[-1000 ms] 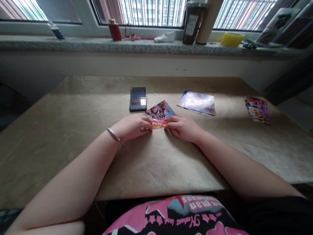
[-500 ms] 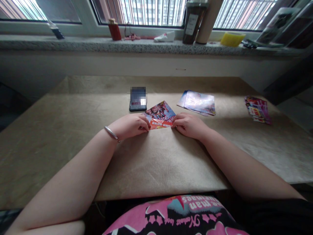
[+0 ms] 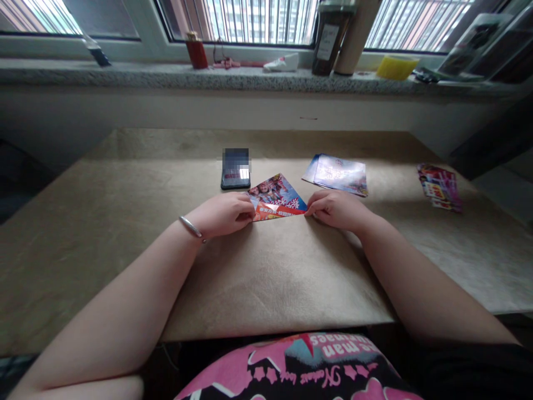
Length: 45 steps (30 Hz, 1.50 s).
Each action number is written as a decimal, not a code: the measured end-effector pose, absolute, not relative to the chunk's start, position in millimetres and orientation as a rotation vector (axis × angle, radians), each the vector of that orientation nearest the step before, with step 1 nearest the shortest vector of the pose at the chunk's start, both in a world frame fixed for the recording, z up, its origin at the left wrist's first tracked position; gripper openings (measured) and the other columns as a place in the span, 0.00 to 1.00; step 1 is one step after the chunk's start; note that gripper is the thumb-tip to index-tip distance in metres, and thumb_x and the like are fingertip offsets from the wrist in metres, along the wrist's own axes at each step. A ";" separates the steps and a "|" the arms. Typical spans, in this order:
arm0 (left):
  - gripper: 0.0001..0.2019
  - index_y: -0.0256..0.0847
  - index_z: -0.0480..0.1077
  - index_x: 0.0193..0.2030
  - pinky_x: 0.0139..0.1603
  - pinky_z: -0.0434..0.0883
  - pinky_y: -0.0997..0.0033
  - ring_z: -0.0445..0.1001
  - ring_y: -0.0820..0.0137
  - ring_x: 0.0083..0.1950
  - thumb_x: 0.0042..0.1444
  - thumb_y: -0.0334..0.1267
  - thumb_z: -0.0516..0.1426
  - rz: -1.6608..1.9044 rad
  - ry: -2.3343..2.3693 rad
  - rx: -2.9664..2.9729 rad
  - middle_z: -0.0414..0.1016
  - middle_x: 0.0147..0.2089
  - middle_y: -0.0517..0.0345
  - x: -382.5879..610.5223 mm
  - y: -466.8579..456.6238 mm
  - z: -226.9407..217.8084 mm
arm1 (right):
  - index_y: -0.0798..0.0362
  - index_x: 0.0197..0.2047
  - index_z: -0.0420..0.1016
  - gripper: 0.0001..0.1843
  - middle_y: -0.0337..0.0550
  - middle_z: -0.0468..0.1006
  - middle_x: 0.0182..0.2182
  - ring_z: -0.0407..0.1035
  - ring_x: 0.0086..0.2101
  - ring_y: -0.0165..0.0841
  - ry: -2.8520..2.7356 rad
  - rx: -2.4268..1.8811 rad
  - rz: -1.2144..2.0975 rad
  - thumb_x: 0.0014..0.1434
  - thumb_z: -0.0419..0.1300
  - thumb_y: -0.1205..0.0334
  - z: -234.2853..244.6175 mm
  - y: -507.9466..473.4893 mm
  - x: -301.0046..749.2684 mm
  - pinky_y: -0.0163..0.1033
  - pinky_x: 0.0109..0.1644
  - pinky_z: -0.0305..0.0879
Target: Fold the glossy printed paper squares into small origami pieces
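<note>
While the left hand [image 3: 222,214] pinches the card's [image 3: 275,197] left corner, the right hand [image 3: 337,210] pinches its right, mid-table [image 3: 125,222].

one head-worn camera, facing forward and down
we look from the person's head across the tan felt-covered table [image 3: 125,222] to the grey speckled stone windowsill [image 3: 125,75]; the left hand [image 3: 225,214], right hand [image 3: 337,210] and colourful glossy printed card [image 3: 277,197] sit close, mid-frame.
</note>
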<state>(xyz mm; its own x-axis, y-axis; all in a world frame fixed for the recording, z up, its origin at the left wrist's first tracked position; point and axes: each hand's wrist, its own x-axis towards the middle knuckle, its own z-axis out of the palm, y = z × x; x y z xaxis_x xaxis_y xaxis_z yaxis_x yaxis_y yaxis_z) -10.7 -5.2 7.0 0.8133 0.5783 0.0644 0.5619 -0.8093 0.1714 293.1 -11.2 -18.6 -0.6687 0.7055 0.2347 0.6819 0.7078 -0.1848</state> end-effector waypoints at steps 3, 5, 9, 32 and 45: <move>0.10 0.39 0.74 0.39 0.40 0.68 0.71 0.70 0.69 0.39 0.58 0.35 0.52 0.202 0.917 2.873 0.73 0.37 0.53 -7.1 -6.8 4.8 | 0.47 0.31 0.81 0.16 0.38 0.80 0.36 0.72 0.34 0.31 -2.640 -1.126 0.138 0.52 0.53 0.72 -17.8 -9.8 297.1 0.36 0.36 0.64; 0.14 0.42 0.72 0.49 0.42 0.68 0.69 0.70 0.68 0.40 0.60 0.37 0.51 0.242 0.917 2.896 0.72 0.39 0.52 -6.3 -7.0 0.4 | 0.47 0.31 0.81 0.15 0.37 0.80 0.36 0.73 0.33 0.31 -2.644 -1.140 0.154 0.52 0.53 0.72 -17.0 -9.1 299.7 0.36 0.35 0.64; 0.14 0.46 0.73 0.50 0.42 0.68 0.69 0.69 0.67 0.41 0.60 0.39 0.53 0.272 0.954 2.940 0.71 0.40 0.51 -6.0 -7.0 -8.7 | 0.47 0.29 0.80 0.16 0.36 0.80 0.36 0.72 0.32 0.30 -2.651 -1.170 0.130 0.52 0.53 0.72 -14.6 -8.2 302.5 0.36 0.34 0.63; 0.18 0.47 0.65 0.59 0.52 0.70 0.62 0.69 0.63 0.54 0.63 0.41 0.51 0.254 0.699 3.107 0.70 0.55 0.51 10.0 -17.7 -9.8 | 0.51 0.51 0.71 0.18 0.51 0.70 0.54 0.65 0.54 0.41 -2.285 -1.154 0.090 0.56 0.56 0.67 -24.5 -6.4 289.8 0.52 0.59 0.62; 0.14 0.45 0.71 0.52 0.56 0.69 0.62 0.68 0.64 0.57 0.63 0.37 0.50 0.396 0.686 3.129 0.71 0.57 0.54 7.7 -12.2 -15.9 | 0.51 0.45 0.74 0.14 0.48 0.77 0.43 0.70 0.45 0.41 -2.311 -1.287 0.218 0.55 0.57 0.68 -27.6 -3.5 291.8 0.50 0.51 0.66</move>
<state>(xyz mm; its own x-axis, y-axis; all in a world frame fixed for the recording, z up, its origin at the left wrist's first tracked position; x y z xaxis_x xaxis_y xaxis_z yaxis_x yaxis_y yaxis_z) 7.7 -12.2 -15.9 0.8798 0.4008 0.2556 0.4218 -0.9062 -0.0309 291.8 -3.5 -27.6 -0.4408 0.8338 0.3325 0.7568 0.5444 -0.3619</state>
